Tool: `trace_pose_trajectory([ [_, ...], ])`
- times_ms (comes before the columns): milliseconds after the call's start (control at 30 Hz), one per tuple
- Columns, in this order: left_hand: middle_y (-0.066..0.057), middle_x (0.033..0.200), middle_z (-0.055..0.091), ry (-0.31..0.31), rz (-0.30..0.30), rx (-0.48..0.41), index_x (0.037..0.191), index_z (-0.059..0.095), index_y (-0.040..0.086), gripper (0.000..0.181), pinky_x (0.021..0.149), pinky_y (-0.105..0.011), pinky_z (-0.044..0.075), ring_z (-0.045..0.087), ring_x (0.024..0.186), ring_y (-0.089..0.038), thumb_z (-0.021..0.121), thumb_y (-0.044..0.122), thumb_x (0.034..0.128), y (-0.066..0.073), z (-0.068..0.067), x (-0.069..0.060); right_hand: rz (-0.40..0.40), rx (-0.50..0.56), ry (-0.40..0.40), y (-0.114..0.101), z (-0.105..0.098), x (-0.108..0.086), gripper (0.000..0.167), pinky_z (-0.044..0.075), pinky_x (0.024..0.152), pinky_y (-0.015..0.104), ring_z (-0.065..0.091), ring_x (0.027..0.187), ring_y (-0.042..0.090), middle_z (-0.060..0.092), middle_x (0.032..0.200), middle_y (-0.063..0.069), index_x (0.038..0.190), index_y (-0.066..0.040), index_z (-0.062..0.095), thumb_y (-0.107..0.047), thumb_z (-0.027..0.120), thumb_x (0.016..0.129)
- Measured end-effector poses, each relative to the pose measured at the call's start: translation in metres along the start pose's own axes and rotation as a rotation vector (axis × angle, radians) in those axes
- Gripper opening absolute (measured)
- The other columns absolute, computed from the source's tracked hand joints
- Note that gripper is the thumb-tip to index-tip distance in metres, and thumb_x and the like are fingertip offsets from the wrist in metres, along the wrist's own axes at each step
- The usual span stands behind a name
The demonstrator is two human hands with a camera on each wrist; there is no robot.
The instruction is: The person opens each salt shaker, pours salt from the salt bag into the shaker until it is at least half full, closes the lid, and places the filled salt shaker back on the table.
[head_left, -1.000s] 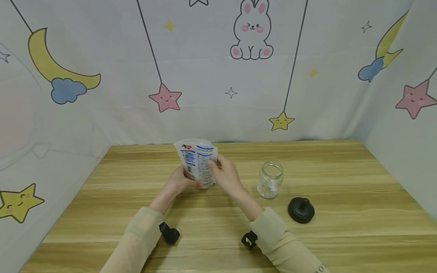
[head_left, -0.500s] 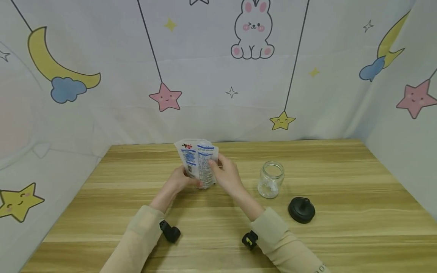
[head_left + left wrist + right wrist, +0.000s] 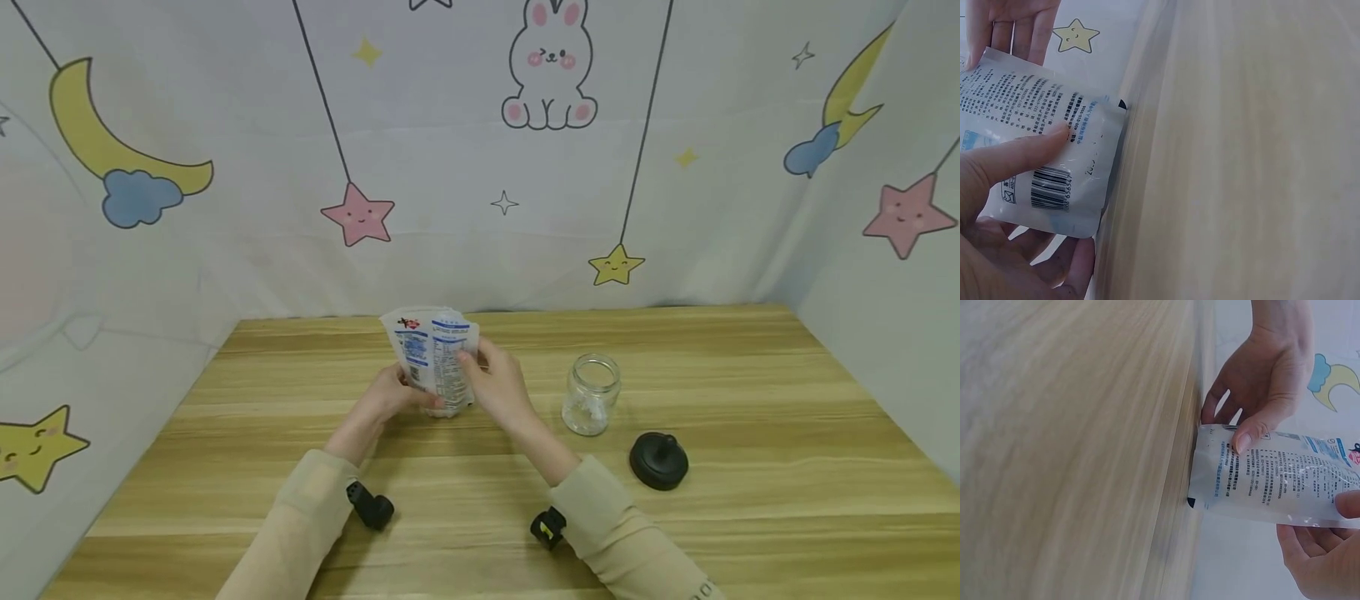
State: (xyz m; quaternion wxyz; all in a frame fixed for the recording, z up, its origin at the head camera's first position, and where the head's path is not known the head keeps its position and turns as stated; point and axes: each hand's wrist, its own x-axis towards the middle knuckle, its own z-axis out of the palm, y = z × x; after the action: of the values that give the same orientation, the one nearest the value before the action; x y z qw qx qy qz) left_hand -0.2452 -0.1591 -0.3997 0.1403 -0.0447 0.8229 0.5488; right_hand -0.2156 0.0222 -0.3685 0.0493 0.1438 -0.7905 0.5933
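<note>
Two hands grip one packet at the centre of the head view. From left to right: the left hand [image 3: 393,396] holds the packet's lower left portion, its thumb laid across the front and its fingers behind. The packet [image 3: 435,354] is a white pouch, held roughly upright and wider at the top than at the base. It carries a red-and-black logo at upper left, blue headings and columns of fine text; a barcode shows near its end in the left wrist view. Whether its base touches the tabletop [image 3: 750,392] cannot be determined. The right hand [image 3: 498,387] pinches the packet's right edge, thumb on the front. Both thumbs cover parts of the print.

Right of centre, a clear glass jar [image 3: 592,396] stands upright, mouth uncovered, apart from the right hand. At lower right, near the jar, lies a round black lid [image 3: 659,461] with a raised knob. Neither item stands between hands and packet.
</note>
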Motion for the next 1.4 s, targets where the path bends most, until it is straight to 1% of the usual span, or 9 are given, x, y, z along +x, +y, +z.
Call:
trace_pose_trajectory([
  [467, -0.019, 0.138, 0.053, 0.017, 0.031, 0.022, 0.128, 0.057, 0.003, 0.061, 0.115, -0.057, 0.022, 0.038, 0.135, -0.039, 0.08, 0.004, 0.0717, 0.003, 0.003, -0.006, -0.004, 0.025, 0.016, 0.0, -0.007, -0.005, 0.033, 0.047, 0.101, 0.046, 0.061, 0.118, 0.032, 0.064, 0.126, 0.017, 0.129, -0.004, 0.057, -0.014, 0.052, 0.098],
  [667, -0.017, 0.137, 0.055, 0.004, 0.041, 0.03, 0.128, 0.056, 0.004, 0.06, 0.116, -0.057, 0.021, 0.036, 0.138, -0.038, 0.08, 0.008, 0.0732, 0.008, 0.003, -0.011, 0.015, 0.051, 0.025, -0.002, -0.011, -0.008, 0.033, 0.047, 0.102, 0.045, 0.061, 0.119, 0.03, 0.063, 0.128, 0.015, 0.13, -0.005, 0.057, -0.014, 0.052, 0.098],
  [833, -0.018, 0.135, 0.057, -0.004, 0.069, 0.058, 0.128, 0.056, 0.004, 0.06, 0.115, -0.058, 0.023, 0.039, 0.136, -0.039, 0.081, 0.01, 0.0739, 0.011, 0.004, -0.015, 0.014, 0.059, 0.033, -0.003, -0.015, -0.011, 0.032, 0.047, 0.102, 0.045, 0.062, 0.117, 0.029, 0.065, 0.126, 0.014, 0.129, -0.005, 0.058, -0.014, 0.052, 0.098],
  [1000, -0.017, 0.132, 0.059, -0.02, 0.095, 0.082, 0.128, 0.057, 0.006, 0.06, 0.113, -0.058, 0.027, 0.044, 0.132, -0.038, 0.081, 0.011, 0.0734, 0.011, 0.004, -0.015, 0.039, 0.066, 0.054, -0.003, -0.018, -0.014, 0.033, 0.047, 0.101, 0.045, 0.062, 0.116, 0.032, 0.064, 0.125, 0.017, 0.128, -0.003, 0.057, -0.014, 0.053, 0.098],
  [1133, -0.016, 0.132, 0.059, -0.035, 0.093, 0.12, 0.13, 0.055, 0.008, 0.063, 0.111, -0.058, 0.03, 0.046, 0.131, -0.038, 0.082, 0.016, 0.0738, 0.012, 0.005, -0.017, 0.084, 0.089, 0.071, 0.0, -0.02, -0.014, 0.034, 0.047, 0.102, 0.044, 0.061, 0.117, 0.032, 0.064, 0.125, 0.019, 0.128, -0.001, 0.057, -0.014, 0.054, 0.097],
  [1233, -0.015, 0.131, 0.06, -0.045, 0.098, 0.141, 0.13, 0.055, 0.01, 0.062, 0.11, -0.057, 0.033, 0.049, 0.128, -0.037, 0.082, 0.018, 0.0742, 0.012, 0.005, -0.017, 0.082, 0.092, 0.072, 0.002, -0.022, -0.015, 0.034, 0.047, 0.102, 0.044, 0.061, 0.116, 0.033, 0.063, 0.125, 0.02, 0.128, 0.001, 0.057, -0.013, 0.054, 0.097],
  [1267, -0.014, 0.13, 0.061, -0.052, 0.104, 0.142, 0.13, 0.056, 0.01, 0.061, 0.109, -0.056, 0.034, 0.051, 0.127, -0.036, 0.081, 0.017, 0.0744, 0.012, 0.005, -0.017, 0.083, 0.096, 0.068, 0.002, -0.023, -0.015, 0.034, 0.048, 0.101, 0.044, 0.061, 0.116, 0.033, 0.064, 0.124, 0.02, 0.127, 0.001, 0.057, -0.012, 0.054, 0.097],
  [1400, -0.015, 0.126, 0.064, -0.102, 0.167, 0.158, 0.128, 0.055, 0.008, 0.058, 0.104, -0.05, 0.042, 0.059, 0.117, -0.032, 0.079, 0.014, 0.0762, 0.012, 0.005, -0.019, 0.078, 0.098, 0.059, 0.004, -0.024, -0.017, 0.033, 0.051, 0.095, 0.042, 0.064, 0.11, 0.032, 0.066, 0.12, 0.02, 0.125, 0.001, 0.058, -0.01, 0.058, 0.094],
])
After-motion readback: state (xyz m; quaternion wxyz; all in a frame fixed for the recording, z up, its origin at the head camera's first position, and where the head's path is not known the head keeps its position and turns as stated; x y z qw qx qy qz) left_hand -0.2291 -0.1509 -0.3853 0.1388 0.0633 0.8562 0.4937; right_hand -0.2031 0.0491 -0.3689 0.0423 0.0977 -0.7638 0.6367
